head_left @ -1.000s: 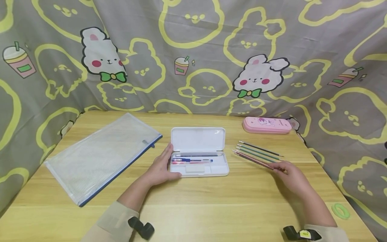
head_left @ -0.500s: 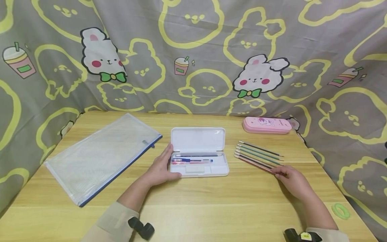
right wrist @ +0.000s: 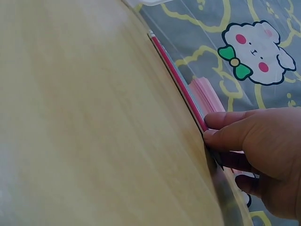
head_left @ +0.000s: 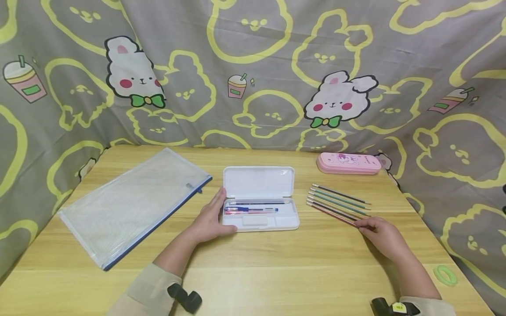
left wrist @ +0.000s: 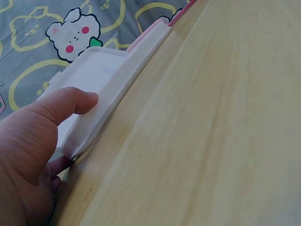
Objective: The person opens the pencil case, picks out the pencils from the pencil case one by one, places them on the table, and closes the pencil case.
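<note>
In the head view, a white pencil case (head_left: 258,182) lies open at mid-table. My left hand (head_left: 207,224) grips its left end, thumb on the front edge and fingers toward the back corner; the left wrist view shows the thumb (left wrist: 77,101) bent over the rim. Inside lie a dark pencil (head_left: 258,202), a blue-capped pen (head_left: 249,209), something pink beside it, and a white eraser (head_left: 254,220). My right hand (head_left: 381,237) pinches the near end of a red pencil (right wrist: 181,84) between thumb and forefinger. It lies alongside several dark and green pencils (head_left: 340,197) in a slanted row.
A clear mesh zip pouch (head_left: 134,206) with a blue edge lies on the left. At the back right is a closed pink pencil case (head_left: 349,163). A green ring (head_left: 445,275) sits near the table's right edge. Patterned curtain (head_left: 261,74) hangs behind.
My right hand has moved slightly right and toward me, and the red pencil has come down into line with the row. The left hand and the white case have stayed put.
</note>
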`<state>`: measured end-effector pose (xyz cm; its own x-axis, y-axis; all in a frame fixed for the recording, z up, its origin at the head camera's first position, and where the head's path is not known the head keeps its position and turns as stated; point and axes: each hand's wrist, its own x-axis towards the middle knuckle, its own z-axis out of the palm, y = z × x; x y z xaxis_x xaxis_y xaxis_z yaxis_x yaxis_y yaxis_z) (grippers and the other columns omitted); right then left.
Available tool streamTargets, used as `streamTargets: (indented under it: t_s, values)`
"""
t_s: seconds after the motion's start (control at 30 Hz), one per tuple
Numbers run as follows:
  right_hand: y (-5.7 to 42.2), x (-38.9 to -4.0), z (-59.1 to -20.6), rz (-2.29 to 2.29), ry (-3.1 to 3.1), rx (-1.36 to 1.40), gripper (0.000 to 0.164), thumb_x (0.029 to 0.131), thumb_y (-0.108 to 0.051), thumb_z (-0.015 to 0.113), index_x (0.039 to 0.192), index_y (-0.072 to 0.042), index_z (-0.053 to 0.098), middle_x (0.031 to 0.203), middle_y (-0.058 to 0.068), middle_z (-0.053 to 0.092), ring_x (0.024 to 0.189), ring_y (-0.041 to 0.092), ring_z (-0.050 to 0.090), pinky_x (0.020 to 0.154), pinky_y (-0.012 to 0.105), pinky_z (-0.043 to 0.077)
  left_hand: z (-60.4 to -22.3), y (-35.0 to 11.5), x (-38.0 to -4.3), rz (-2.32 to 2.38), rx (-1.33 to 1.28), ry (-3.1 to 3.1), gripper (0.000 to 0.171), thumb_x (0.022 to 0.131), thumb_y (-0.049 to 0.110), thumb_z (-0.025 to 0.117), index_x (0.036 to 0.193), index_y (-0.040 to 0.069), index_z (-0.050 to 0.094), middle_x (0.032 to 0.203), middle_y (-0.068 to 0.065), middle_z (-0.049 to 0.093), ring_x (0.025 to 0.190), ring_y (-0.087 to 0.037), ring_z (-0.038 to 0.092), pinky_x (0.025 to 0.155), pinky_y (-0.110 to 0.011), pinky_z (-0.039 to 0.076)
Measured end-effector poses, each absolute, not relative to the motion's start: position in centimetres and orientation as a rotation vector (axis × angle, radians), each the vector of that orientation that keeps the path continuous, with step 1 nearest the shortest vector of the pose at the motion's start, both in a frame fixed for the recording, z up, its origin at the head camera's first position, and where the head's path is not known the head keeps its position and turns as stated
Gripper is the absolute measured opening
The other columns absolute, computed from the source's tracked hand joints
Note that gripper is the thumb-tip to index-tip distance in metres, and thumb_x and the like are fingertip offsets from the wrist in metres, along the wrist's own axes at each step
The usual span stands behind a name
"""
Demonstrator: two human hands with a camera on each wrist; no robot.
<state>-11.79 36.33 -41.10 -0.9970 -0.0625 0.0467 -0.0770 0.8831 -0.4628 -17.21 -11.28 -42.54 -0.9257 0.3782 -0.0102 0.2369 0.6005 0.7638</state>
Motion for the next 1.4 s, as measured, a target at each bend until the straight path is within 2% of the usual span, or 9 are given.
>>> streamTargets:
  t_s: [0.13, 0.27, 0.37, 0.53, 0.77, 1.0, 1.17, 1.4]
  values:
    - [36.3, -11.8, -40.9, 0.752, -3.015, 0.097, 0.019, 0.093, -0.007, 0.061, 0.108, -0.007, 0.073, 0.116, 0.022, 0.068, 0.112, 0.045, 0.060, 0.090, 0.058, 0.048, -42.5, -11.3, -17.2, 1.229, 0.510, 2.653, 0.119, 0.072, 0.038, 0.081, 0.158, 0.007, 0.005, 0.166, -0.011, 0.000, 0.152, -0.038, 0.005, 0.120, -0.060, 0.013]
    - [36.0, -12.1, -40.7, 0.732, -2.993, 0.084, 0.017, 0.094, -0.012, 0.064, 0.107, -0.008, 0.074, 0.113, 0.019, 0.070, 0.106, 0.039, 0.064, 0.084, 0.047, 0.053, -42.6, -11.3, -17.2, 1.224, 0.521, 2.662, 0.119, 0.071, 0.037, 0.081, 0.158, 0.005, 0.005, 0.166, -0.012, 0.000, 0.152, -0.039, 0.006, 0.120, -0.061, 0.013]
    - [35.2, -12.6, -40.2, 0.722, -2.967, 0.101, 0.018, 0.093, -0.015, 0.066, 0.106, -0.008, 0.074, 0.110, 0.016, 0.071, 0.101, 0.033, 0.065, 0.081, 0.041, 0.053, -42.6, -11.3, -17.3, 1.221, 0.524, 2.664, 0.119, 0.071, 0.037, 0.081, 0.158, 0.005, 0.005, 0.166, -0.012, 0.000, 0.152, -0.039, 0.006, 0.120, -0.060, 0.013]
    - [33.0, -13.9, -39.2, 0.745, -2.951, 0.184, 0.018, 0.092, -0.015, 0.067, 0.107, -0.007, 0.074, 0.107, 0.014, 0.072, 0.098, 0.029, 0.064, 0.085, 0.046, 0.051, -42.5, -11.4, -17.2, 1.213, 0.514, 2.661, 0.119, 0.071, 0.038, 0.081, 0.158, 0.006, 0.004, 0.166, -0.012, 0.000, 0.152, -0.038, 0.005, 0.120, -0.061, 0.013]
    - [29.3, -16.1, -38.6, 0.822, -2.924, 0.327, 0.018, 0.090, -0.010, 0.067, 0.106, -0.008, 0.074, 0.100, 0.009, 0.072, 0.088, 0.017, 0.059, 0.077, 0.034, 0.049, -42.5, -11.3, -17.2, 1.215, 0.512, 2.656, 0.118, 0.072, 0.037, 0.081, 0.158, 0.007, 0.005, 0.166, -0.011, 0.000, 0.152, -0.038, 0.006, 0.120, -0.061, 0.013]
    - [25.3, -17.6, -38.4, 0.897, -2.880, 0.513, 0.018, 0.089, -0.004, 0.066, 0.105, -0.005, 0.074, 0.097, 0.007, 0.072, 0.089, 0.015, 0.062, 0.082, 0.037, 0.053, -42.6, -11.3, -17.3, 1.219, 0.515, 2.663, 0.118, 0.072, 0.037, 0.081, 0.158, 0.006, 0.005, 0.166, -0.011, 0.001, 0.152, -0.038, 0.007, 0.119, -0.062, 0.014]
    - [22.8, -18.4, -38.6, 0.927, -2.857, 0.589, 0.017, 0.087, -0.002, 0.066, 0.102, -0.003, 0.075, 0.093, 0.008, 0.072, 0.087, 0.018, 0.062, 0.081, 0.038, 0.052, -42.6, -11.2, -17.3, 1.223, 0.519, 2.665, 0.118, 0.072, 0.036, 0.081, 0.158, 0.006, 0.006, 0.166, -0.011, 0.001, 0.152, -0.038, 0.007, 0.120, -0.061, 0.014]
    - [20.1, -19.2, -38.8, 0.967, -2.988, 0.538, 0.021, 0.090, -0.011, 0.067, 0.109, -0.007, 0.075, 0.108, 0.012, 0.073, 0.102, 0.026, 0.064, 0.096, 0.049, 0.049, -42.5, -11.3, -17.3, 1.218, 0.516, 2.666, 0.119, 0.072, 0.036, 0.081, 0.158, 0.005, 0.005, 0.166, -0.012, 0.001, 0.152, -0.039, 0.007, 0.120, -0.061, 0.014]
